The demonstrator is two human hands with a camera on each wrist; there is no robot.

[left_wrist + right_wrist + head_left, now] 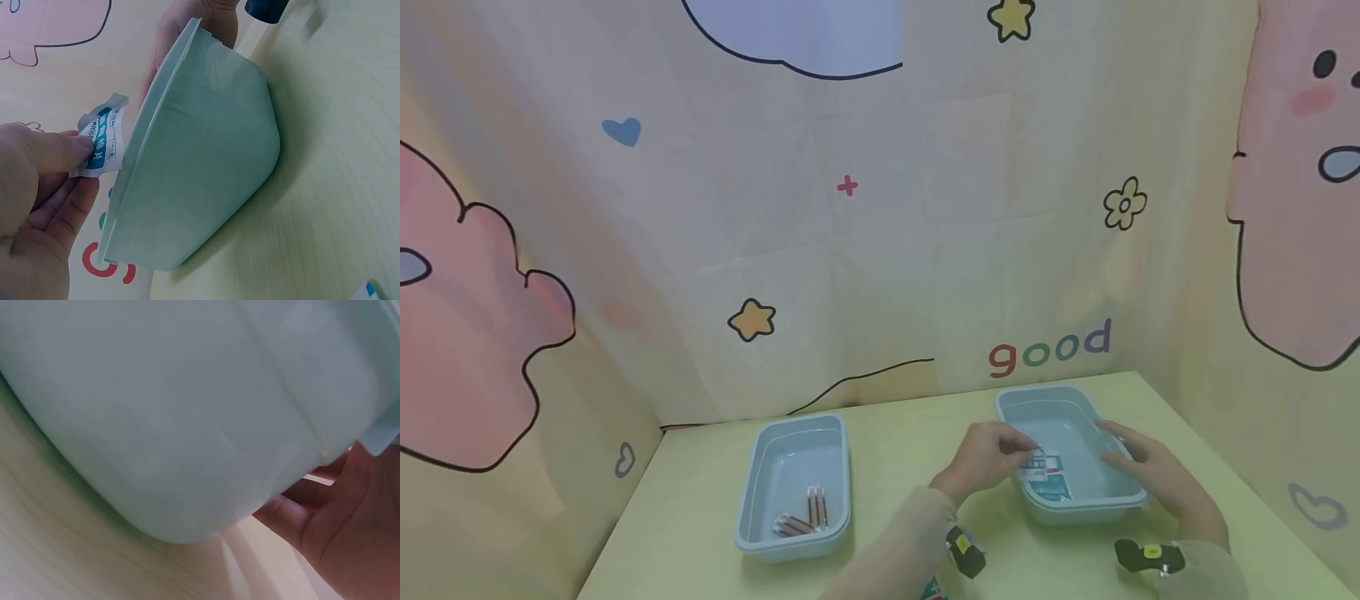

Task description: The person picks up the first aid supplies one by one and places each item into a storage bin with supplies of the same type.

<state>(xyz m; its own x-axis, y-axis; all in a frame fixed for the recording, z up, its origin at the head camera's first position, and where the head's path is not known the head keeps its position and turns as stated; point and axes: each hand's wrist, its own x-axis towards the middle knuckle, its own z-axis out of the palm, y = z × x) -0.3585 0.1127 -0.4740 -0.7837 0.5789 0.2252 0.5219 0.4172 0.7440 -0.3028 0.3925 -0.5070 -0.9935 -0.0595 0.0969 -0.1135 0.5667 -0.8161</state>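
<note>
Pinching a small white and blue packet (109, 144) between thumb and fingers of the left hand (987, 454), just over the left side of the right tub (1088, 514). Gripping the right rim of that tub with the right hand (1161, 475). Inside, below the pinched one, at least one more flat packet (1060, 490). To the left on the table (692, 508), a left tub (793, 462) with thin brown sticks (817, 508). Behind, a big cloth (925, 267) with stars.

left bin (796, 468) on table (910, 442), sticks (796, 524) inside — right bin (1078, 429) on table, packets (1055, 488) inside, curtain (925, 275) behind
</note>
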